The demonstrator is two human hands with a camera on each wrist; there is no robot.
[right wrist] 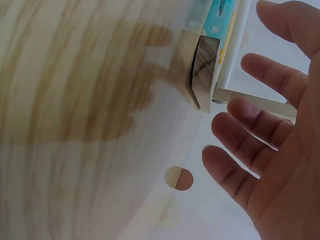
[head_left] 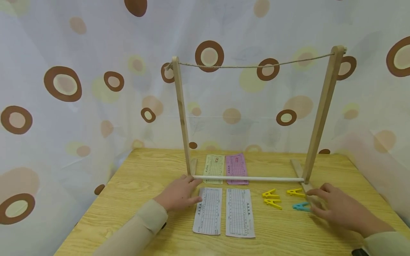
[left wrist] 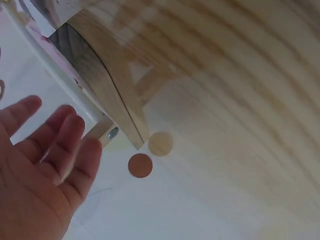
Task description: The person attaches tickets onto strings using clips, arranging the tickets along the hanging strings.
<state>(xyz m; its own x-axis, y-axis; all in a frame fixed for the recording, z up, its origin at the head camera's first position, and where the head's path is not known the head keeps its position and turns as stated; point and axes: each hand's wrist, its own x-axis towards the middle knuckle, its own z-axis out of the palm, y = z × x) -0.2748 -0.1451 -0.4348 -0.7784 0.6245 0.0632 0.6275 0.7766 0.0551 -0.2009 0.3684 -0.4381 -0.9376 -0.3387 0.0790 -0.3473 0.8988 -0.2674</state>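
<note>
A wooden frame stands on the table, with a left post (head_left: 182, 113), a right post (head_left: 323, 110), a sagging cord (head_left: 237, 67) between their tops and a white rod (head_left: 256, 179) low down. Beside the left post's base is my left hand (head_left: 179, 193), fingers loosely spread and holding nothing; its thumb is by a white printed slip (head_left: 209, 213). My right hand (head_left: 341, 209), also holding nothing, hovers around the right foot (head_left: 297, 168) of the frame. Close to its fingertips are a blue clothespin (head_left: 301, 206) and a yellow clothespin (head_left: 295, 192). Contact with the frame cannot be made out.
Two more yellow clothespins (head_left: 272, 203) lie left of the blue one. A second white slip (head_left: 239, 213) is beside the first. Behind the rod lie a pale yellow slip (head_left: 214, 166) and a pink slip (head_left: 236, 168). A dotted curtain (head_left: 234, 135) hangs behind the table (head_left: 144, 170).
</note>
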